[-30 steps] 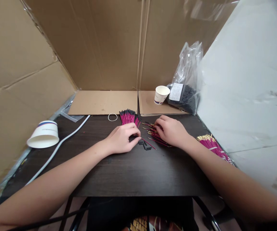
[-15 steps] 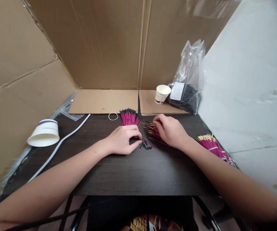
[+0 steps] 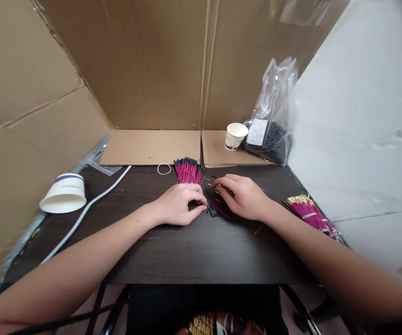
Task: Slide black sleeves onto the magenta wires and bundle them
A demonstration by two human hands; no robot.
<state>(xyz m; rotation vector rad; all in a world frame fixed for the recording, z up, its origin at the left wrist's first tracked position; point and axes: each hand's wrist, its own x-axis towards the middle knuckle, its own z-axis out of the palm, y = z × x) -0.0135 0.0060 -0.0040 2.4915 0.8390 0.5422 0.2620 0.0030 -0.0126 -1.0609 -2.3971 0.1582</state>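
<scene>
My left hand [image 3: 180, 204] rests on the table with thumb and forefinger pinched together. Its fingertips are at a small pile of short black tubes [image 3: 214, 213]; what they pinch is too small to make out. Just behind it lies a bundle of magenta wires with black ends [image 3: 190, 171]. My right hand [image 3: 244, 195] is curled over loose magenta wires with gold tips [image 3: 221, 201], its finger and thumb closed among the tips. The palm hides most of these wires, and what the fingertips grip does not show clearly. A single magenta wire [image 3: 218, 208] lies between the hands.
A tied bundle of gold-tipped magenta wires [image 3: 310, 214] lies at right. Behind stand a paper cup [image 3: 235, 137] and a clear bag of black tubes [image 3: 269, 139]. A tipped paper cup [image 3: 64, 190], white cable [image 3: 96, 200] and rubber band [image 3: 164, 169] lie leftward. Cardboard walls [image 3: 152, 65] surround the table.
My right hand has moved slightly left and down, its fingers now lower over the gold-tipped wires. A wire end shows below its wrist. My left hand has barely shifted.
</scene>
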